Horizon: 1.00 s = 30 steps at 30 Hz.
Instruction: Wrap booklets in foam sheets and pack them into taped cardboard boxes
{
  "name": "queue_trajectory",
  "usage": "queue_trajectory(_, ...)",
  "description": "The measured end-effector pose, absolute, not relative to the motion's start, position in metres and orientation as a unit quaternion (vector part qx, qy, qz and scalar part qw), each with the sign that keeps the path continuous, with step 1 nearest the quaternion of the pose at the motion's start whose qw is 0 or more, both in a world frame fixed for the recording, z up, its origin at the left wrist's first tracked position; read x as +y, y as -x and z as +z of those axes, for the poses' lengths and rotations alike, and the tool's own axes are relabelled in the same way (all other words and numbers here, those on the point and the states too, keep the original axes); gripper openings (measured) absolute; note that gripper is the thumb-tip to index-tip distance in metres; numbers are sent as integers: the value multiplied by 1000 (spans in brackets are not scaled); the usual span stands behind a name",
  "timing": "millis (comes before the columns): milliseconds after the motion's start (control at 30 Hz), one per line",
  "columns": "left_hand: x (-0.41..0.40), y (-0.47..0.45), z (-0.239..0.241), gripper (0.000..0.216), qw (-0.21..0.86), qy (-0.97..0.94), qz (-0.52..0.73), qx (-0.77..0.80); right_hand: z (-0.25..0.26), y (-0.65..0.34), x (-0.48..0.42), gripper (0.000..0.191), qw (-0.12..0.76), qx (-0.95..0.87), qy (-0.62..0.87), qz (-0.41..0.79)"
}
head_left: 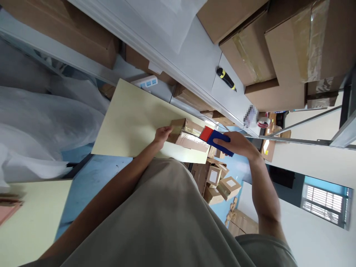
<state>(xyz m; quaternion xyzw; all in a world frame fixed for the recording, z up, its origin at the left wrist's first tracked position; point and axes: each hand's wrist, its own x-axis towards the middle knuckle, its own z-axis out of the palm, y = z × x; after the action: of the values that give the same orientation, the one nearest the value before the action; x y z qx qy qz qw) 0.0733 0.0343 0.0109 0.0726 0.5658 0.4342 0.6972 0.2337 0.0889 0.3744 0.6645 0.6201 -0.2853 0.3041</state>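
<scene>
A small cardboard box (187, 135) lies on a pale yellow table (130, 122). My left hand (162, 134) presses its fingers against the box's left end, closed on its corner. My right hand (236, 144) grips the blue handle of a red-and-blue tape dispenser (213, 136), whose red head rests on the box's right end. Clear tape shines along the top of the box.
Several small taped boxes (219, 181) are piled on the blue floor beyond the table edge. A grey shelf carries a black-and-yellow utility knife (226, 78), a tape roll (263, 122) and large cartons (278, 48). A power strip (144, 82) and plastic sheeting (41, 118) lie left.
</scene>
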Motion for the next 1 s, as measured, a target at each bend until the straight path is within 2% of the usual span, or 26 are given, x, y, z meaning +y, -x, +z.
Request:
queue_trajectory(133,34,-90,3,22,687,-89,437,574,368,-222,89,67,330,644,-647,-242)
queue_trajectory(333,36,-103,-5,17,643,-200,434,599,363,-211,88,59,333,650,-647,-218)
queue_trajectory(400,34,-102,-10,26,604,-266,417,625,363,-210,88,58,328,654,-646,-216)
queue_trajectory(500,29,-92,-14,56,575,-337,372,647,363,-211,88,59,326,656,-642,-226)
queue_trajectory(633,31,-73,1,77,574,-454,394,556,362,-211,86,59,331,662,-632,-230)
queue_trajectory(800,54,-55,32,79,564,-627,359,399,362,-203,83,63,333,693,-602,-215)
queue_trajectory(1000,66,-56,41,71,538,-697,284,380,363,-201,77,64,343,713,-584,-184)
